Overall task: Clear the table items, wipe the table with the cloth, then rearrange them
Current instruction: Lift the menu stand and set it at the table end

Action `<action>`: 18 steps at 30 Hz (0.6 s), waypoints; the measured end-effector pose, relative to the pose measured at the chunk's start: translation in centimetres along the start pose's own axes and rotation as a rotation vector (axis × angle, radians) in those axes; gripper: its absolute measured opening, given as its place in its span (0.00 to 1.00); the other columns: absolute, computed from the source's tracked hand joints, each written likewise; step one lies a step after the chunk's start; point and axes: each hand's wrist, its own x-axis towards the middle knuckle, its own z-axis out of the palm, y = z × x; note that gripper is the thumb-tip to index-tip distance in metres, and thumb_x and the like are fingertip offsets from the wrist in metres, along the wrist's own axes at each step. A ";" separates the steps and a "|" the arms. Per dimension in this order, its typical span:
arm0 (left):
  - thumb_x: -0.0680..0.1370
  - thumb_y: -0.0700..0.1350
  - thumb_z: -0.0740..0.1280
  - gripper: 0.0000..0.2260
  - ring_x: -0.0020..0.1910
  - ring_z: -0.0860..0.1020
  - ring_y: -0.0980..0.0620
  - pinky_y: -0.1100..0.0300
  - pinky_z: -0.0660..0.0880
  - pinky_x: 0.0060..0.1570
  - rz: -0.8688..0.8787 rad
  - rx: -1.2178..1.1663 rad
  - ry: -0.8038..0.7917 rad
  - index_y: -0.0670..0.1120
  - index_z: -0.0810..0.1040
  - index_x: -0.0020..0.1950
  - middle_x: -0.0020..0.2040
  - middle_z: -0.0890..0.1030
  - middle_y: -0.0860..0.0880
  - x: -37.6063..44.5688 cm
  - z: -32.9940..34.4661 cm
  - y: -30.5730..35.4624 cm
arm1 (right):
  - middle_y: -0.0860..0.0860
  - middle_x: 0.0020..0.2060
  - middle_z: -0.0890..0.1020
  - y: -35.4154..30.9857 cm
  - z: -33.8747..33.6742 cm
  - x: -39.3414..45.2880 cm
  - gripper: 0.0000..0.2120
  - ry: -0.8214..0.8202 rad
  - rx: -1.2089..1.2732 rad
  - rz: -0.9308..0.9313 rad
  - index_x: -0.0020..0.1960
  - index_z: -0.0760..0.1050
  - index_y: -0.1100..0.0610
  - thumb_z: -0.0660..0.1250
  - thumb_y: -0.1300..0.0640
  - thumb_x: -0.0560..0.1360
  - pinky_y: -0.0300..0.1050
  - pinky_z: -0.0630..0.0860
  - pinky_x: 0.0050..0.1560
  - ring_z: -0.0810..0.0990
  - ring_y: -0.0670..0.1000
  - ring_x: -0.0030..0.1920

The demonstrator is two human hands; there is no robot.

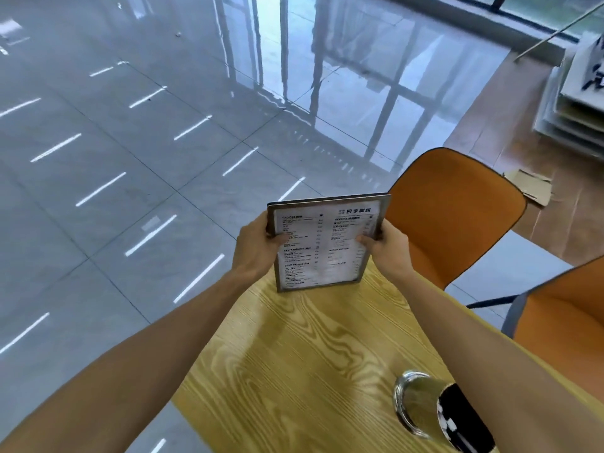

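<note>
A framed menu card (323, 243) stands upright over the far corner of the yellow wood-grain table (294, 354), its lower edge at or just above the tabletop. My left hand (258, 246) grips its left edge and my right hand (385, 246) grips its right edge, thumbs on the printed face. A clear glass (415, 407) stands on the table near its right front, partly behind my right forearm. No cloth is in view.
Two orange chairs stand at the table's right side, one (457, 217) behind the menu and one (562, 315) nearer. Glossy grey floor tiles (130, 191) lie to the left. Stacked boards (575, 103) and cardboard scraps (529, 188) lie far right.
</note>
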 end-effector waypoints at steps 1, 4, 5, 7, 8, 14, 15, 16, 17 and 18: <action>0.75 0.39 0.73 0.13 0.40 0.78 0.69 0.75 0.71 0.36 -0.012 -0.004 0.009 0.56 0.77 0.52 0.43 0.78 0.65 0.4 -0.1 -0.1 | 0.46 0.53 0.83 -0.3 0.2 0.8 0.09 -0.016 -0.013 -0.007 0.56 0.78 0.55 0.71 0.62 0.77 0.27 0.74 0.37 0.80 0.45 0.51; 0.76 0.38 0.73 0.12 0.42 0.77 0.69 0.77 0.71 0.36 -0.027 -0.021 0.036 0.54 0.77 0.53 0.44 0.79 0.65 1.4 -0.2 -0.5 | 0.47 0.55 0.83 -0.9 0.7 3.0 0.11 -0.056 -0.066 -0.020 0.58 0.78 0.56 0.72 0.61 0.77 0.28 0.74 0.38 0.80 0.47 0.52; 0.76 0.38 0.73 0.12 0.42 0.77 0.68 0.76 0.72 0.36 -0.028 -0.025 0.046 0.54 0.78 0.54 0.45 0.79 0.64 1.7 -0.3 -0.6 | 0.47 0.56 0.83 -1.1 0.8 3.7 0.12 -0.068 -0.072 -0.022 0.59 0.78 0.57 0.72 0.61 0.77 0.28 0.75 0.39 0.80 0.47 0.54; 0.76 0.39 0.73 0.12 0.42 0.78 0.67 0.75 0.72 0.37 -0.033 -0.015 0.065 0.52 0.79 0.55 0.46 0.80 0.61 2.3 -0.4 -0.7 | 0.48 0.57 0.83 -1.3 1.2 4.7 0.13 -0.080 -0.073 -0.025 0.60 0.77 0.56 0.72 0.60 0.76 0.29 0.76 0.41 0.81 0.48 0.55; 0.76 0.40 0.73 0.12 0.42 0.78 0.65 0.75 0.72 0.37 -0.035 -0.009 0.075 0.51 0.79 0.56 0.47 0.80 0.60 2.6 -0.5 -0.8 | 0.48 0.58 0.83 -1.5 1.4 5.1 0.14 -0.084 -0.069 -0.025 0.61 0.77 0.56 0.72 0.60 0.76 0.29 0.76 0.41 0.81 0.48 0.55; 0.78 0.42 0.72 0.10 0.41 0.78 0.63 0.72 0.73 0.38 -0.051 0.023 0.118 0.49 0.77 0.58 0.48 0.79 0.58 2.4 0.0 -0.9 | 0.48 0.58 0.82 -1.8 1.7 5.6 0.15 -0.090 -0.078 0.010 0.62 0.74 0.57 0.71 0.59 0.78 0.31 0.74 0.38 0.79 0.47 0.53; 0.78 0.42 0.71 0.10 0.41 0.77 0.64 0.73 0.72 0.37 -0.061 0.023 0.125 0.49 0.76 0.58 0.48 0.79 0.58 2.2 0.1 -0.8 | 0.49 0.58 0.81 -1.8 1.7 5.5 0.15 -0.099 -0.076 0.027 0.63 0.74 0.57 0.71 0.59 0.78 0.31 0.74 0.38 0.78 0.47 0.53; 0.78 0.43 0.71 0.10 0.41 0.77 0.64 0.73 0.71 0.37 -0.069 0.025 0.134 0.48 0.76 0.58 0.47 0.78 0.57 2.0 0.2 -0.8 | 0.49 0.58 0.81 -1.8 1.6 5.4 0.15 -0.112 -0.074 0.046 0.63 0.73 0.57 0.71 0.59 0.78 0.32 0.73 0.38 0.78 0.47 0.53; 0.78 0.43 0.71 0.09 0.41 0.78 0.62 0.72 0.71 0.37 -0.076 0.027 0.144 0.48 0.76 0.57 0.47 0.79 0.56 1.7 0.3 -0.6 | 0.49 0.58 0.80 -1.9 1.4 5.2 0.15 -0.130 -0.071 0.063 0.64 0.72 0.57 0.70 0.59 0.78 0.33 0.73 0.38 0.78 0.48 0.54; 0.78 0.44 0.71 0.09 0.42 0.78 0.60 0.70 0.72 0.37 -0.085 0.025 0.153 0.48 0.75 0.56 0.48 0.79 0.56 1.5 0.4 -0.5 | 0.49 0.59 0.80 -2.1 1.2 4.9 0.16 -0.148 -0.067 0.076 0.64 0.72 0.57 0.70 0.59 0.79 0.33 0.73 0.38 0.78 0.49 0.55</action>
